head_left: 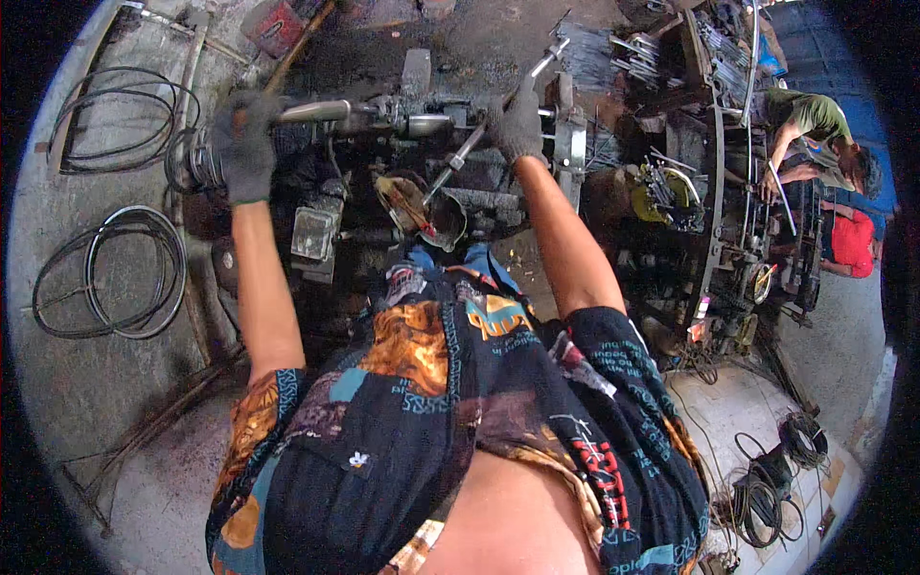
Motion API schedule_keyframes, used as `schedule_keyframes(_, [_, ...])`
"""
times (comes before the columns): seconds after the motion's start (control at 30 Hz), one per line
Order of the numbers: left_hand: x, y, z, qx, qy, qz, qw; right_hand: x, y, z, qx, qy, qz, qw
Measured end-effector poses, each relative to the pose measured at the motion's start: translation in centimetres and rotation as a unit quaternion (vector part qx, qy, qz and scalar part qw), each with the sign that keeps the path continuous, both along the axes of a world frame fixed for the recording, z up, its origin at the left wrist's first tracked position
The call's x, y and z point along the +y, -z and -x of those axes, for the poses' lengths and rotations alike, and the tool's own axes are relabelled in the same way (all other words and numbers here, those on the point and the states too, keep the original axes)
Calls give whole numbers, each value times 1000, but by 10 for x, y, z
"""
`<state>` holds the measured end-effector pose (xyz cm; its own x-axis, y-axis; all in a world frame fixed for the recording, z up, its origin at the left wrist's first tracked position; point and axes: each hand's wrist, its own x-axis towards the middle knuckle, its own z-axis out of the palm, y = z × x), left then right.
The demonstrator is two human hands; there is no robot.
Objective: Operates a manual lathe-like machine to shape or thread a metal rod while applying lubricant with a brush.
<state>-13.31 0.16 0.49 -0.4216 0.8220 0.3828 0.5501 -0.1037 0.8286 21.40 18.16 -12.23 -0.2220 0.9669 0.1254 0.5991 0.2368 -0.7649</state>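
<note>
My left hand (244, 146), in a dark work glove, is closed at the left end of a pale, thick handle (316, 111) on a dark machine (426, 125). The glove hides where its fingers meet the handle. On the machine's right side, my right hand (517, 123), gloved too, is wrapped round a shiny metal rod (466, 149). This rod slants from a worn, cup-shaped holder (450, 220) in front of my body up to the far right, past my hand. A bright metal block (572, 144) sits just right of that hand.
Coiled hoses or cables (134, 273) lie on the left floor. At the right, a yellow container (661, 196) holds metal pieces, with bundles of rods (642, 59) beyond it. Farther right, a co-worker in a green shirt (815, 115) bends over a bench frame. Black cables (762, 498) lie at lower right.
</note>
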Motion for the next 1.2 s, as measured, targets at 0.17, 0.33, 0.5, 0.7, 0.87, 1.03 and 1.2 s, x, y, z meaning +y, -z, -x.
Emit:
schedule_keyframes(0.17, [-90, 8, -68, -9, -71, 12, 997, -13, -3, 4, 30, 35, -29, 999])
schedule_keyframes(0.33, [-73, -5, -67, -83, -31, -10, 996, -5, 2, 1, -35, 28, -31, 999])
schedule_keyframes(0.5, [-52, -19, -142, -9, -36, -12, 999, -6, 3, 1, -13, 17, 7, 1000])
schedule_keyframes(0.7, [-48, -11, -145, -61, -19, 20, 998, -9, -1, 3, 67, 31, 97, 993])
schedule_keyframes(0.87, [0, -11, -147, 67, -2, -37, 997, -11, 2, 0, 90, 39, 87, 991])
schedule_keyframes(1.03, [22, -34, -181, 156, 46, -56, 985, -8, 18, -6, 167, 51, 96, 980])
schedule_keyframes(1.2, [22, -26, -169, 144, 75, -88, 983, 7, 31, -4, 126, 87, 84, 985])
